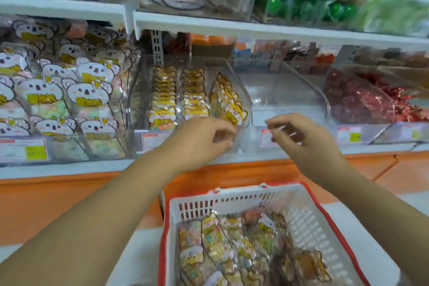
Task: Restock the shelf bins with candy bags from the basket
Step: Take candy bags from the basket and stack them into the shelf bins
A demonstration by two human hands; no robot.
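Observation:
A clear shelf bin (241,90) holds three rows of yellow cartoon candy bags (162,104). My left hand (204,139) reaches to the bin's front right corner, its curled fingers at the clear wall; no bag shows in it. My right hand (299,137) hovers in front of the neighbouring clear bin (290,97), fingers loosely curled and holding nothing. Below, a white basket (308,220) with a red rim holds several candy bags (222,246).
A bin of white koala candy bags (60,90) stands to the left. Red wrapped sweets (362,97) fill a bin to the right. A white upper shelf (232,28) carries more bins. Price tags (34,151) line the shelf front above an orange ledge (69,193).

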